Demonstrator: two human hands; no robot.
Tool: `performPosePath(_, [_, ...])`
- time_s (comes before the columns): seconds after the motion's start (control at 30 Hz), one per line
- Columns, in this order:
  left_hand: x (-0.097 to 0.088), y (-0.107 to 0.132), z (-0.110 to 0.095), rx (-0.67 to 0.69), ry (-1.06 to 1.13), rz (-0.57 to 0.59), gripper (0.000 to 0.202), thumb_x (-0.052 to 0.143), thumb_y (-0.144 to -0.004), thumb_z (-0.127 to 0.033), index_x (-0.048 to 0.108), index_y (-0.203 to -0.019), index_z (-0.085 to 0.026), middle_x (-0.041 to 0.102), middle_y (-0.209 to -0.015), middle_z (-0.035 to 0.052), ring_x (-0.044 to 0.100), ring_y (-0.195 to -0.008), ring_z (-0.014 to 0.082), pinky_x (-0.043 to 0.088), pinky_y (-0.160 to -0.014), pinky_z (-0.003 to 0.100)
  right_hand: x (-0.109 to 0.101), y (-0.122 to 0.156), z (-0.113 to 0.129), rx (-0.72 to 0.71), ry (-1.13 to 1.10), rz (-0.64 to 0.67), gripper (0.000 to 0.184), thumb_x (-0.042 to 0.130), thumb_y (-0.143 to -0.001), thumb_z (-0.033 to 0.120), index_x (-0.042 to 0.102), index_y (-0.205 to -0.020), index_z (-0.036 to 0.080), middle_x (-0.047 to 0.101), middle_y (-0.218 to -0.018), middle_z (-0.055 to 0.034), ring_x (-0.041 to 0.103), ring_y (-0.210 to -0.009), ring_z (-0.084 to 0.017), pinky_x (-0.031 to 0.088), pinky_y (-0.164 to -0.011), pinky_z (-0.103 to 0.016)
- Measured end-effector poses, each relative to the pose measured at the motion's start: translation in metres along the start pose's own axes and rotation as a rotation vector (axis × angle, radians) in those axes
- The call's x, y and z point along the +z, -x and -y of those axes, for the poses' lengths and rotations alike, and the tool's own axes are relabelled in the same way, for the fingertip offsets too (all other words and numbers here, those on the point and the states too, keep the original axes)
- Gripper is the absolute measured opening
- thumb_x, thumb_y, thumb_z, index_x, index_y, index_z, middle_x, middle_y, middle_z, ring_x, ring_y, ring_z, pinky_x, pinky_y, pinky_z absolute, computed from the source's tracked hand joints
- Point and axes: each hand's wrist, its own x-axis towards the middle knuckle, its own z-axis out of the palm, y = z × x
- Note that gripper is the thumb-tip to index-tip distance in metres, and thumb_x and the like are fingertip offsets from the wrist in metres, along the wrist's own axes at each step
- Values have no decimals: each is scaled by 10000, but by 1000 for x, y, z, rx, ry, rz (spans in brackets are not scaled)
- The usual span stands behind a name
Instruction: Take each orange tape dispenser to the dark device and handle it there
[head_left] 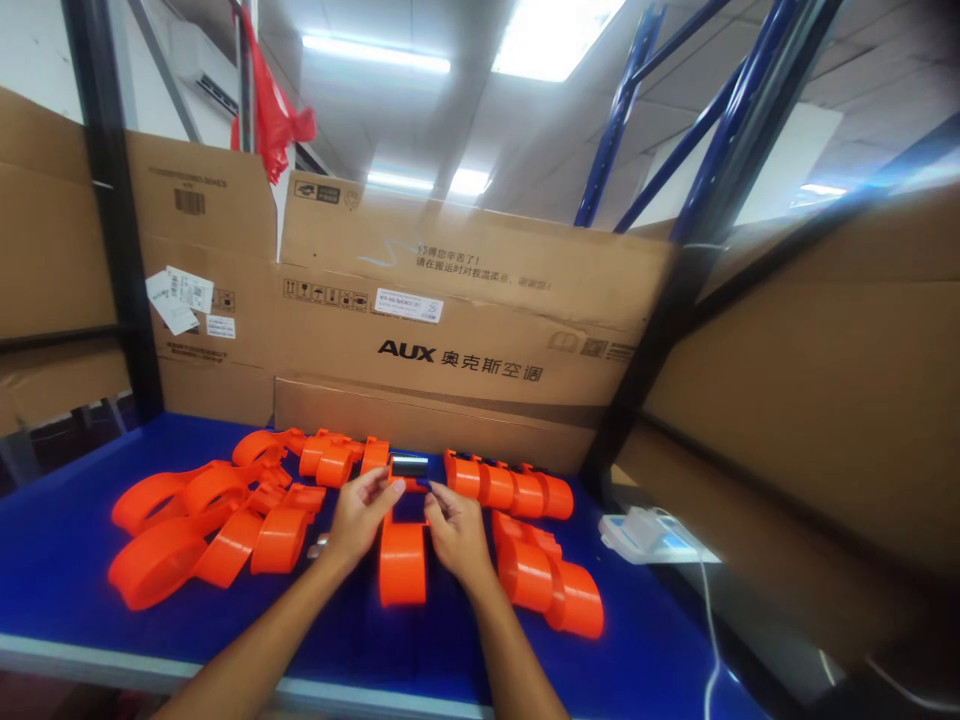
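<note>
Blue tabletop [420,660] spreads beneath your forearms. Reading a clock centred on your hands, the orange ring piece [403,575] points to 6. Its far end is clamped between the thumb and fingers of your left hand [364,515] at 9 and pinched by the fingertips of your right hand [457,530] at 3, just short of a black strip [409,467]. More orange rings [279,540] lie at 9; a row [525,495] sits at 2. Beyond, printed cardboard [337,350] stands at 12.
</note>
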Motion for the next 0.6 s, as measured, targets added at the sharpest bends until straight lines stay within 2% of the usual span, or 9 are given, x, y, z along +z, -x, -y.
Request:
performPosePath(0.23, [1, 1, -1, 4, 14, 12, 433, 756, -754, -400, 696, -1095, -139, 747, -990, 112, 686, -928, 256, 508, -856, 345, 0, 0, 1, -4, 30, -16, 332, 454, -923, 334, 710, -821, 150, 442, -557, 25, 350, -500, -108, 284, -453, -204])
performPosePath(0.4, [0, -1, 0, 6, 16, 24, 383, 754, -753, -396, 704, -1036, -143, 744, -970, 104, 684, -883, 239, 510, -838, 340, 0, 0, 0, -4, 22, -20, 358, 447, -923, 358, 726, -853, 144, 498, -569, 12, 396, -508, -117, 335, -474, -207])
performPosePath(0.6, [0, -2, 0, 0, 51, 8, 338, 757, -755, -397, 702, -979, -150, 732, -935, 83, 666, -850, 210, 494, -805, 303, 2, 1, 1, 22, -13, -61, 350, 482, -900, 373, 742, -868, 141, 521, -558, 13, 404, -489, -113, 329, -444, -203])
